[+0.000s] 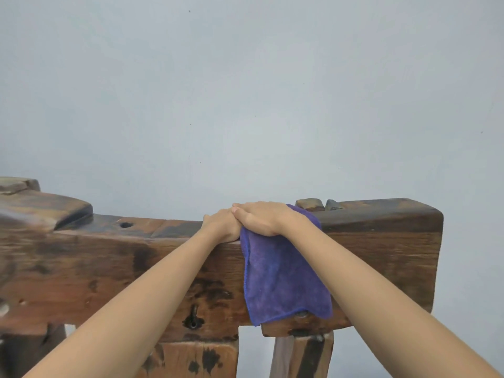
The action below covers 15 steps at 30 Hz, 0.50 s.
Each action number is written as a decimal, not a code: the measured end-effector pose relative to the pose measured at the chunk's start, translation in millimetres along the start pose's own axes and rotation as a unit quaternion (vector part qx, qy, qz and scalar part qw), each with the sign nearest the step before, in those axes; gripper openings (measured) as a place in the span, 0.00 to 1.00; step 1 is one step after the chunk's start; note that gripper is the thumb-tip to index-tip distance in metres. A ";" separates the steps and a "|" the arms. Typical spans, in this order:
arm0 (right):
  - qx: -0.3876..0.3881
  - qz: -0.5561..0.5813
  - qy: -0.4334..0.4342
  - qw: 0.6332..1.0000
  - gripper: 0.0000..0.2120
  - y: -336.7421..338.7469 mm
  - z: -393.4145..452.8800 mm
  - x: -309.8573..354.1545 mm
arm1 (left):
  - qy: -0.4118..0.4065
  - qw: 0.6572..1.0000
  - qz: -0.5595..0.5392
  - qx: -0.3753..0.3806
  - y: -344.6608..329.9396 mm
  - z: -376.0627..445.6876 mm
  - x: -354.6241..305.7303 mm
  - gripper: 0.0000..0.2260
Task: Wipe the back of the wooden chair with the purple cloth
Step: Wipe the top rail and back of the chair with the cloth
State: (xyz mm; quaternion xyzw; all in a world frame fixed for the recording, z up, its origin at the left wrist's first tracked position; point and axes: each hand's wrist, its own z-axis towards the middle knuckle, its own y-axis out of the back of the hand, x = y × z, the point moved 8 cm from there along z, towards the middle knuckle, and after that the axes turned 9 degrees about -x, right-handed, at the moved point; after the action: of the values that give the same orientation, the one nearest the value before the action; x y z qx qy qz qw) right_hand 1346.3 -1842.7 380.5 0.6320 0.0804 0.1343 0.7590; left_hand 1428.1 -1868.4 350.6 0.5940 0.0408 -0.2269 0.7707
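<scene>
The dark wooden chair back (109,263) is a thick, rough beam running across the view, with posts below it. A purple cloth (283,276) is draped over its top edge right of centre and hangs down the near face. My right hand (261,218) lies flat on top of the cloth, pressing it onto the beam. My left hand (222,225) sits on the beam's top edge just left of the cloth, partly under the right hand's fingers; whether it grips the cloth edge is hidden.
A plain pale grey wall (245,91) fills the background right behind the chair. Raised wooden blocks stand on the beam at the far left (41,205) and at the right (311,204). Two wooden posts (302,356) run down below the beam.
</scene>
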 end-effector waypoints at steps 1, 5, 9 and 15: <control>-0.018 -0.011 0.004 1.000 0.29 0.7 -4.4 1.5 | 0.003 1.000 0.003 0.005 0.6 -0.7 -0.3 0.18; -0.133 -0.055 0.024 0.989 0.28 7.8 -30.8 13.1 | -0.016 1.000 -0.003 0.005 4.0 -4.5 -4.8 0.16; -0.234 -0.096 0.077 0.964 0.23 6.7 -51.8 17.4 | -0.008 1.000 0.005 0.011 2.3 -3.1 1.3 0.17; -0.357 -0.125 0.108 0.919 0.18 -1.1 -79.9 -1.4 | 0.019 1.000 -0.022 0.000 2.7 -1.7 7.1 0.15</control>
State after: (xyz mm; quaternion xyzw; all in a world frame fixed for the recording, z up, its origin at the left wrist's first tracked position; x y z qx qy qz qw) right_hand 1321.8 -1768.3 364.4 0.2857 0.1868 0.1257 0.9315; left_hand 1435.8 -1868.4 350.2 0.5973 0.0683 -0.2331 0.7644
